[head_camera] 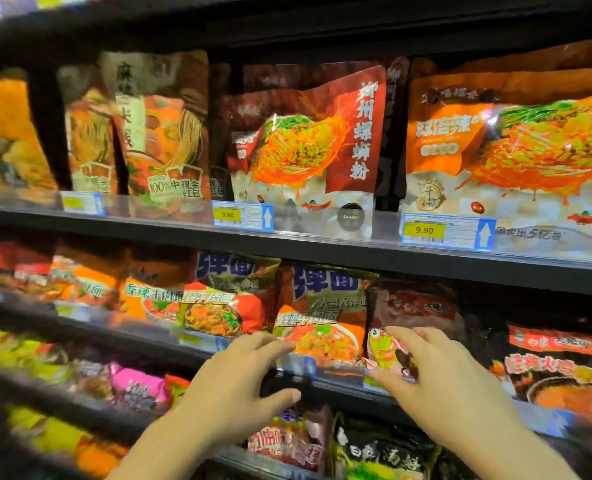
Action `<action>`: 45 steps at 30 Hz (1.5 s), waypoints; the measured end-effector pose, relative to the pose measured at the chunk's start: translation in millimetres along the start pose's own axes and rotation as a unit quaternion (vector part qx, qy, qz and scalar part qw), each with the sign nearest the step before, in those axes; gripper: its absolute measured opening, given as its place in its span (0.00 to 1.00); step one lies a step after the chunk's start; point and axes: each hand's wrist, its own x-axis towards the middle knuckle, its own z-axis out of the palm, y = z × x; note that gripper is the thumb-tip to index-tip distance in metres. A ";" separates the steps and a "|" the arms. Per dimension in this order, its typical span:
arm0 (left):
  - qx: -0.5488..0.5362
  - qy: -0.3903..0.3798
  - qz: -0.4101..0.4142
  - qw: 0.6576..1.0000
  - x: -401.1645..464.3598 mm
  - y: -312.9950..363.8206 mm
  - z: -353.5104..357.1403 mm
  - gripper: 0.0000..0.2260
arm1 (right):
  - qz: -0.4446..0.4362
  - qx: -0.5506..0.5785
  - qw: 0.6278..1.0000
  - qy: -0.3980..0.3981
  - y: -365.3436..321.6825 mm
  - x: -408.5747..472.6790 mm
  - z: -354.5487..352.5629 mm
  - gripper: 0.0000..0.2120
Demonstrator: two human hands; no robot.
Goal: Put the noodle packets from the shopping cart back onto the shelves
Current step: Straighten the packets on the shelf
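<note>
My right hand (pixel 436 368) rests its loosely spread fingers on the dark red noodle packet (pixel 408 313), steadying it upright just right of the beef noodle packet (pixel 322 317). My left hand (pixel 239 379), half-open and empty, hovers below that beef packet near the shelf edge (pixel 339 386), probably ready to straighten the row.

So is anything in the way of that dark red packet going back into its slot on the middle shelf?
Nothing visible blocks it. The dark red packet already stands on the shelf, between the orange packet and a dark gap. The right hand touches its front; the left hand is by the shelf edge.
</note>
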 end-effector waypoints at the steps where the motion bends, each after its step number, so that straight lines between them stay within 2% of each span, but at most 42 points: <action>1: 0.012 0.005 -0.015 1.000 -7.7 -9.1 -4.0 0.31 | -0.012 0.006 1.000 -0.004 -8.2 6.3 4.9 0.34; 10: 0.060 0.020 -0.107 0.992 -65.7 -89.0 -47.6 0.32 | -0.024 -0.020 0.999 -0.034 -101.6 24.2 30.9 0.37; 13: 0.067 0.022 -0.111 0.991 -86.5 -131.0 -62.3 0.33 | -0.018 -0.033 0.999 -0.039 -150.4 18.7 38.3 0.36; 20: 0.067 0.003 -0.102 0.993 -134.1 -236.9 -102.3 0.35 | 0.013 -0.019 0.996 -0.083 -279.2 -0.9 62.1 0.42; 28: 0.065 -0.005 -0.108 0.992 -174.2 -335.6 -151.4 0.34 | 0.025 -0.014 0.995 -0.096 -400.0 -12.3 81.5 0.41; 35: 0.042 0.003 -0.100 0.994 -174.9 -384.5 -158.6 0.34 | 0.005 -0.008 0.996 -0.093 -454.2 1.9 94.4 0.40; 45: 0.052 0.010 -0.083 0.995 -112.8 -441.9 -142.3 0.28 | -0.036 0.030 0.995 -0.086 -493.9 75.6 132.1 0.37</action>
